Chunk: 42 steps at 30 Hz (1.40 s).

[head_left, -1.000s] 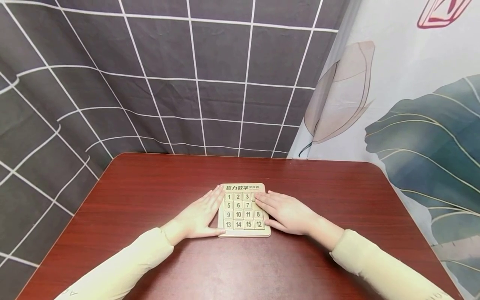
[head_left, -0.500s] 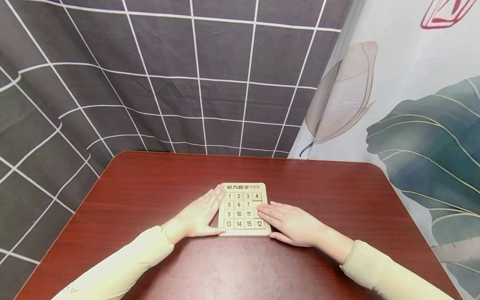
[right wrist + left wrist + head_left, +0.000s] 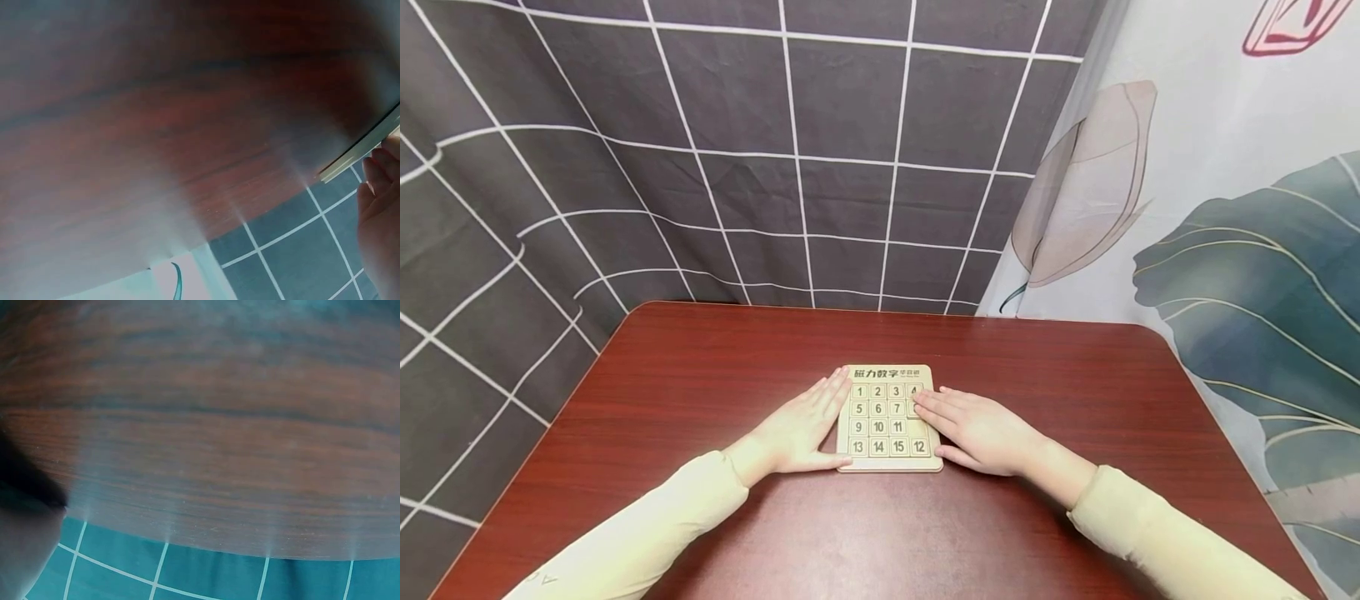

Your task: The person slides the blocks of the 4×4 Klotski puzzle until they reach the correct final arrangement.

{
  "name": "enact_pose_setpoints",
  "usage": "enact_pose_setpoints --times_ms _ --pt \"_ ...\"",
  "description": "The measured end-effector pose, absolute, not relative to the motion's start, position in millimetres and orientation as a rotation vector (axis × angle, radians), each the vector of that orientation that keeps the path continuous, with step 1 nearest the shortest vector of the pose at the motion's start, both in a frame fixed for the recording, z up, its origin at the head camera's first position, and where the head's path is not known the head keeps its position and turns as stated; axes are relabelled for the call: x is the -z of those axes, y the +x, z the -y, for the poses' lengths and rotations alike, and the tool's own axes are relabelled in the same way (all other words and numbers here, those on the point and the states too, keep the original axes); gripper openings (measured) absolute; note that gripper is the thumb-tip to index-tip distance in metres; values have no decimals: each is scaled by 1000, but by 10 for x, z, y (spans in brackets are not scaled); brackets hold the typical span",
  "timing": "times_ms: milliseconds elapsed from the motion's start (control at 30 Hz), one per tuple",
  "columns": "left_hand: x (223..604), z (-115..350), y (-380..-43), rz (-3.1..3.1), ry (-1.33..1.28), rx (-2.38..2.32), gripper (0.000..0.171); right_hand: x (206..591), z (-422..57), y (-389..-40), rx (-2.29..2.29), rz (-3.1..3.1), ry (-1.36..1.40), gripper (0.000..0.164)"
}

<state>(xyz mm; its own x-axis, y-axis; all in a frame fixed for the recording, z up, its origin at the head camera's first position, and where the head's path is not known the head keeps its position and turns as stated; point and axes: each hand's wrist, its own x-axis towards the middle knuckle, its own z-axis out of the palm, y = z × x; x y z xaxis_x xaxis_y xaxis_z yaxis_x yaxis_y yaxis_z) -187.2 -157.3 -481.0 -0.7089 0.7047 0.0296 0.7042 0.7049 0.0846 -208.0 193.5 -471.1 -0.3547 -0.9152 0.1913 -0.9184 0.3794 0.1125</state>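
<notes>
A light wooden number-slide puzzle [image 3: 891, 467] lies flat on the table, its numbered tiles in rows and a heading along the top. My left hand [image 3: 801, 427] rests against its left side, fingers straight toward the upper corner, thumb at the lower one. From the right, my right hand [image 3: 981, 432] lays straight fingers on the right column. They partly cover tile 4 [image 3: 914, 389] and largely hide the tile below it. A bare slot shows above tile 12 [image 3: 919, 447]. In the right wrist view, curved fingers [image 3: 378, 178] show beside the board's edge [image 3: 359, 150].
The red-brown wooden table [image 3: 715, 350] has rounded far corners. Behind it hangs a dark grey curtain [image 3: 850, 100] with white grid lines. A white curtain [image 3: 1195, 125] with leaf prints hangs at the right.
My right hand first drew back toward me, baring tile 4, then slid forward again. The bare slot in the right column is now one row nearer me. My left hand stays put.
</notes>
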Motion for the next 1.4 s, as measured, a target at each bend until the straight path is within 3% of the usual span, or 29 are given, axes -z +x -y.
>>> enact_pose_setpoints --times_ms 500,1400 --pt "4821 1572 -1874 -2903 1199 -144 110 4746 -2028 -1714 -19 2240 1748 60" --pt "4819 1588 -1892 -2925 1187 -98 112 4723 -1954 -1888 -40 2321 1666 61"
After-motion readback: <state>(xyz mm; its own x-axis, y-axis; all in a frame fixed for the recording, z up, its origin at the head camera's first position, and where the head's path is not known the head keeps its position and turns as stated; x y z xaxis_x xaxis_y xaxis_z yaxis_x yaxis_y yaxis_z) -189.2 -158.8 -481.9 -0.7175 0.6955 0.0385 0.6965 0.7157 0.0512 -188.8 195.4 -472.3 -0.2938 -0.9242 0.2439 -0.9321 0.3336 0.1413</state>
